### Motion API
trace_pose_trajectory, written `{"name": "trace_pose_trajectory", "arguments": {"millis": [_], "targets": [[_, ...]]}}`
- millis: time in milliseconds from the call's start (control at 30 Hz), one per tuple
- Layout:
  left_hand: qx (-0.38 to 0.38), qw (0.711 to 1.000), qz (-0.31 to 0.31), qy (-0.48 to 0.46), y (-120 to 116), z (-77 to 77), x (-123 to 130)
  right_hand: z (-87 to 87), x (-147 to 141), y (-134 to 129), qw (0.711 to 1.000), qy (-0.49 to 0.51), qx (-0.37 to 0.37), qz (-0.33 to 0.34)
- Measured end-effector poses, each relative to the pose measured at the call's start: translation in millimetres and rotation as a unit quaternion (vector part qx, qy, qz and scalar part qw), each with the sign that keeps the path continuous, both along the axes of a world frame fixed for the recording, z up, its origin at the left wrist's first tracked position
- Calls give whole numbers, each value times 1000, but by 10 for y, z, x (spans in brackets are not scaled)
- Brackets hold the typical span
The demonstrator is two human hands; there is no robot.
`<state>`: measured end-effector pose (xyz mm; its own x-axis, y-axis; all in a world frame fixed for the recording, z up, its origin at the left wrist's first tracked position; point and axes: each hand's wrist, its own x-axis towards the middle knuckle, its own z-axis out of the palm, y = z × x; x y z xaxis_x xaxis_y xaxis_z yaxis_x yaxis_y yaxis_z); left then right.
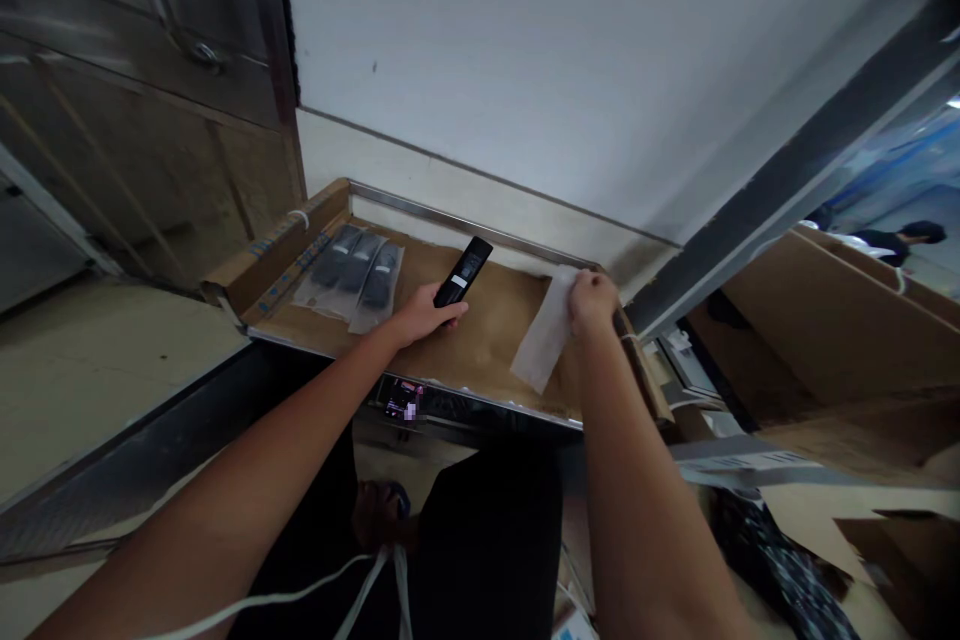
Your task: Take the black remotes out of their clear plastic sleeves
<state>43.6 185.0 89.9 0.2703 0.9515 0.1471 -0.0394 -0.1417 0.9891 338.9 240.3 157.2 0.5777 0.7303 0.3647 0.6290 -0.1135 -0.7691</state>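
Observation:
A black remote control (466, 270) with a small white label points up and away over the cardboard-lined table. My left hand (426, 314) grips it by its near end, fingers closed. At the table's right side, my right hand (592, 298) is closed on the edge of a translucent plastic bag (546, 332), which hangs flat and looks unfilled. Three dark remotes in clear bags (358, 270) lie side by side on the left part of the table, apart from both hands.
The table (487, 345) has cardboard edges at left and right and a metal rail against the white wall (487, 40). A lit phone screen (403, 400) shows below the front edge. Large cardboard boxes (855, 320) stand at right; a person (900, 240) is beyond them. A metal door (142, 70) is at left.

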Motion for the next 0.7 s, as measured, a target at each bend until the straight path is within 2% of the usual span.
{"name": "trace_pose_trajectory", "arguments": {"millis": [100,167,267,367,433,500,600,700], "targets": [[4,1000,9,5,2,-7,1,-349,-150,-72,994,-30,-102,-22],[7,1000,12,7,4,-10,0,-458,-198,-129,991,-38,-126,-8],[3,1000,4,0,3,-5,-3,-419,-254,-194,986,-130,-96,39],[-4,1000,0,-3,-4,11,-3,-261,-325,-238,961,-267,-34,62],[-8,1000,2,-4,-10,20,-2,-228,-378,-267,945,-315,-40,76],[-6,1000,3,-2,-15,22,-1,-312,-423,-298,932,-326,-121,103],[1,1000,2,6,-19,18,-2,-564,-454,-329,903,-302,-270,140],[6,1000,1,11,-20,16,-5,-730,-450,-327,888,-297,-314,158]]}}
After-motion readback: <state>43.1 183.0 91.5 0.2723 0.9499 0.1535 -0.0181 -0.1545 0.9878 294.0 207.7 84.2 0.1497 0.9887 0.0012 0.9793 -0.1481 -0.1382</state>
